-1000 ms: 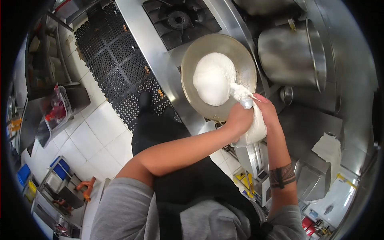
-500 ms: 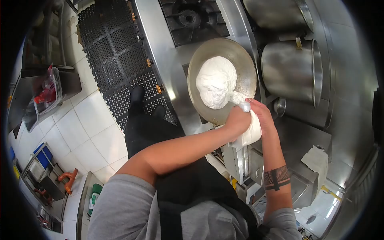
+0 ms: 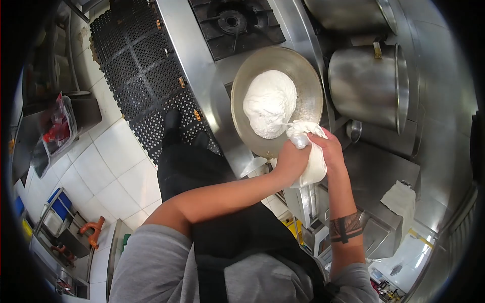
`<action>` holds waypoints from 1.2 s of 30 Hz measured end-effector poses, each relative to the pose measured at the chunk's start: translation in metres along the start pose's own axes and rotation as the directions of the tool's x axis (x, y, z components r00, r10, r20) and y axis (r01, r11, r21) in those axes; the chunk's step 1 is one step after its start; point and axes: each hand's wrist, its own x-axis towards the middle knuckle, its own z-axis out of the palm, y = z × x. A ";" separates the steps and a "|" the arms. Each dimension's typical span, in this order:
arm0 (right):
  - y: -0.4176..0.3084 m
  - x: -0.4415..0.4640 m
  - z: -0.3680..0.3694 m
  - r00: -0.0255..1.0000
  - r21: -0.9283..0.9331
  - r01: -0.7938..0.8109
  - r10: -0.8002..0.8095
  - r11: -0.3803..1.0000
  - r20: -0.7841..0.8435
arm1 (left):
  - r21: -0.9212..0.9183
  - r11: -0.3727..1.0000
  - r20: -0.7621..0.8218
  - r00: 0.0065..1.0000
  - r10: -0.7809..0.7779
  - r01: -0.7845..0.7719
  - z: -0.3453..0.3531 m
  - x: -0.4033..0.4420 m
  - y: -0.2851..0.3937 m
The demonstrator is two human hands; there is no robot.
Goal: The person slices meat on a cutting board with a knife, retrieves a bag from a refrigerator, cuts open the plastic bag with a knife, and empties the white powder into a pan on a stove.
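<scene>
A wide, shallow metal pan (image 3: 308,83) holds a large mound of thick white paste (image 3: 270,103). Over its near right edge is a soft-looking white bag (image 3: 314,169), with more white paste bulging at its mouth. My left hand (image 3: 292,162) is closed in a fist against the bag's left side, gripping it. A shiny silvery piece shows above that fist; I cannot tell what it is. Wrapped around the bag's right side is my right hand (image 3: 331,151), its fingers over the top near the mouth. A thin strand of paste joins the bag's mouth to the mound.
Beyond the pan is a black gas burner (image 3: 232,22). A large steel pot (image 3: 364,86) stands to the right, with a small ladle bowl (image 3: 354,130) below it. A pale cloth (image 3: 399,199) hangs at lower right. Black rubber matting (image 3: 146,70) covers the floor at left.
Both hands and the bag have shifted slightly left. The paste at the bag's mouth has drawn back from the mound into a rounded bulge, leaving a thin strand.
</scene>
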 end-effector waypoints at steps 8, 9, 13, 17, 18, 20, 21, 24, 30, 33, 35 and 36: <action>-0.001 0.002 0.009 0.987 0.393 -0.151 0.161 0.907 0.009 | -0.019 0.997 -0.020 0.997 -0.070 0.070 -0.005 0.001 0.027; 0.009 0.009 0.001 0.993 0.352 -0.114 0.118 0.929 0.010 | -0.022 0.997 -0.020 0.997 -0.074 0.074 -0.004 0.006 0.016; 0.015 0.007 0.002 0.997 0.156 -0.070 0.075 0.985 -0.023 | 0.090 0.982 -0.007 0.986 -0.165 0.165 0.001 0.019 -0.007; 0.006 -0.001 0.015 0.997 0.084 -0.060 0.064 0.995 -0.053 | 0.205 0.967 0.059 0.985 -0.165 0.150 -0.003 0.023 0.002; 0.006 -0.001 0.015 0.995 0.078 -0.068 0.073 0.995 -0.063 | 0.205 0.967 0.060 0.984 -0.169 0.154 -0.004 0.026 -0.001; 0.005 -0.001 0.018 0.994 0.067 -0.072 0.077 0.995 -0.079 | 0.162 0.974 0.091 0.981 -0.172 0.156 -0.006 0.031 -0.008; 0.005 -0.001 0.019 0.993 0.055 -0.074 0.078 0.996 -0.091 | 0.163 0.974 0.091 0.980 -0.175 0.159 -0.009 0.031 -0.002; 0.010 0.008 0.011 0.991 -0.051 -0.084 0.078 0.995 -0.112 | 0.071 0.967 0.232 0.939 -0.253 0.243 -0.020 0.029 0.015; 0.009 0.015 0.012 0.980 0.045 -0.158 0.162 0.986 -0.115 | -0.130 0.979 0.245 0.962 -0.123 0.158 -0.030 0.013 0.017; 0.003 0.007 0.025 0.974 0.140 -0.183 0.199 0.973 -0.108 | 0.012 0.991 0.192 0.973 -0.130 0.130 -0.037 0.008 0.031; 0.002 0.007 0.026 0.969 0.161 -0.213 0.229 0.964 -0.091 | 0.122 0.991 0.210 0.974 -0.082 0.057 -0.040 0.014 0.034; 0.002 0.006 0.026 0.964 0.177 -0.242 0.257 0.954 -0.069 | 0.123 0.991 0.213 0.973 -0.086 0.060 -0.041 0.015 0.039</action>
